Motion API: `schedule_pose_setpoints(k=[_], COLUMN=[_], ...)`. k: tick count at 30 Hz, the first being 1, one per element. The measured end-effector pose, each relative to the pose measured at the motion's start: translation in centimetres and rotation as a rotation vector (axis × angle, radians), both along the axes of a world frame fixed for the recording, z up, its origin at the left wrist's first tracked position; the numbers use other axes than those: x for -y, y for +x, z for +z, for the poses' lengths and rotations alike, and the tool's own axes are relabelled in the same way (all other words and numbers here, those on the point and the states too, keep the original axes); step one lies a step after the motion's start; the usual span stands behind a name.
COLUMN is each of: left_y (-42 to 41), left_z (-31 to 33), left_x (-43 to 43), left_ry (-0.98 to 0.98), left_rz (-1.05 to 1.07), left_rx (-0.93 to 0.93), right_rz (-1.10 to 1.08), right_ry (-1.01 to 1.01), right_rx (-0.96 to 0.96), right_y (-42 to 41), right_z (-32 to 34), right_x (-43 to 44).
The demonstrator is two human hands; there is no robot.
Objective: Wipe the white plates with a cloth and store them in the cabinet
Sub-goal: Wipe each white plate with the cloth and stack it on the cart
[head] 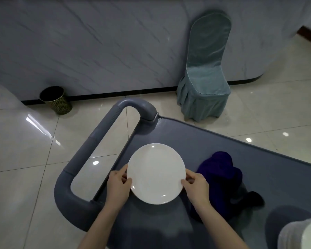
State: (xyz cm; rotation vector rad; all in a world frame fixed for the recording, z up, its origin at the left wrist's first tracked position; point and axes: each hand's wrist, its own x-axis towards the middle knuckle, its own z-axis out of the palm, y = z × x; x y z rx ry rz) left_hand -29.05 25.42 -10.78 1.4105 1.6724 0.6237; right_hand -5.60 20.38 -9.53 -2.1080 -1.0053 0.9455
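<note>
A white plate is held above the grey cart. The left hand and right hand pinch its opposite rims (thumbs on top). A purple cloth lies just right of it, with stacked plates at the near corner.

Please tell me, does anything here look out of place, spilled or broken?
Nothing is spilled or broken. The white plate, held at its rim by the left hand and right hand, looks whole. Only the purple cloth lies crumpled on the grey cart.

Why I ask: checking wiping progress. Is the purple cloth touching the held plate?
Apart. Head view shows bare cart surface between plate and purple cloth.
</note>
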Motion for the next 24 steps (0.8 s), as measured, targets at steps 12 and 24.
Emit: schedule_pose_setpoints(k=[12,24], left_y=[5.0,24.2], left_z=[3.8,6.9], left_x=[1.3,6.6], left_ry=[0.248,0.536], left_rz=[0.037,-0.893], left_rx=[-0.064,-0.095], right_rz=[0.023,0.081], right_ry=[0.079,0.110], right_rx=[0.081,0.682], right_y=[3.4,17.3], right_z=[2.6,9.9], right_x=[1.3,15.4])
